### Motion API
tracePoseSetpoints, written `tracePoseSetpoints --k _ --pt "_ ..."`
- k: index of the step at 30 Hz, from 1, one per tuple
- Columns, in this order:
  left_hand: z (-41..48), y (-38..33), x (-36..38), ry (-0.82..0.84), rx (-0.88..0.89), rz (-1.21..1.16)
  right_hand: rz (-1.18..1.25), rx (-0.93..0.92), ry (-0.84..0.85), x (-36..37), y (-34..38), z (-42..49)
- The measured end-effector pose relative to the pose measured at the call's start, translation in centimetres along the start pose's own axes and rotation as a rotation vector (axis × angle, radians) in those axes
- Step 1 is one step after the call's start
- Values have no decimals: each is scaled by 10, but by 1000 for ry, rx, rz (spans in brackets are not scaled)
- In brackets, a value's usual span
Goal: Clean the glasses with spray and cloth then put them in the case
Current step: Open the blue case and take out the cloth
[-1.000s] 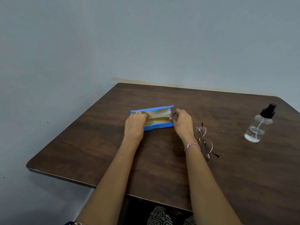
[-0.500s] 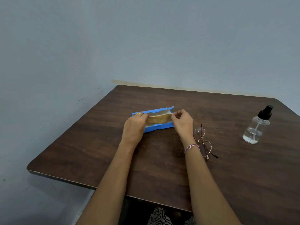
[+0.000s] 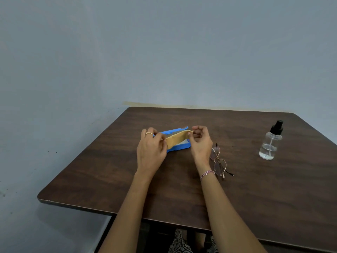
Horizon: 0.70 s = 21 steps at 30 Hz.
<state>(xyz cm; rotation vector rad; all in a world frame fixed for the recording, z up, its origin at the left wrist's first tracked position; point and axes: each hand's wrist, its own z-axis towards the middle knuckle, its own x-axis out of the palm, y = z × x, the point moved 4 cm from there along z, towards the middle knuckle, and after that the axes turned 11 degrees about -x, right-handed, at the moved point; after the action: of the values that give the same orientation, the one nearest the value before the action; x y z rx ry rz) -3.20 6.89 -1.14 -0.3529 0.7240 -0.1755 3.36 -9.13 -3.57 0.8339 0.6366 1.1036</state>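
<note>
From the head view, a dark wood-grain desk (image 3: 182,194) fills the lower half of the frame, with a plain grey-blue wall (image 3: 164,52) behind its far edge; the near-left corner of the desk juts out over the floor. Toward the middle of the desk, somewhat nearer the far edge than the near one, lies an open blue glasses case (image 3: 179,147), its lid (image 3: 170,131) tipped back toward the wall. Both hands are raised just over the case and hold a yellow cloth (image 3: 177,140) stretched between them; the left hand (image 3: 152,148), a gold ring (image 3: 149,133) on one finger, has thumb and fingers pinched together on the cloth's left end; the right hand (image 3: 200,143), a pink bracelet (image 3: 207,174) at its wrist, pinches the right end between thumb and forefinger, the other fingers curled loosely. Whether the cloth's lower edge touches the case lining is hard to tell from here. The glasses (image 3: 218,162), thin metal-rimmed and folded, lie flat on the desk just beside the right wrist, on its right side, apart from the case. Well apart, near the far-right corner of the desk, a clear spray bottle (image 3: 270,143) with a black nozzle stands upright, a little liquid in its base. Patterned clothing (image 3: 179,242) shows below the near edge.
</note>
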Motion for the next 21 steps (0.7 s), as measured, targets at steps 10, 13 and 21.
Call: tracePoseSetpoints --k 10,13,21 --pt "-23 -10 5 404 -579 -758 6 -107 13 -13 13 -18" --pt "-31 -11 16 566 -615 -888 -9 -121 45 -14 12 -21" --pt "-35 2 22 506 -794 -1040 34 -260 232 -5 24 -25"
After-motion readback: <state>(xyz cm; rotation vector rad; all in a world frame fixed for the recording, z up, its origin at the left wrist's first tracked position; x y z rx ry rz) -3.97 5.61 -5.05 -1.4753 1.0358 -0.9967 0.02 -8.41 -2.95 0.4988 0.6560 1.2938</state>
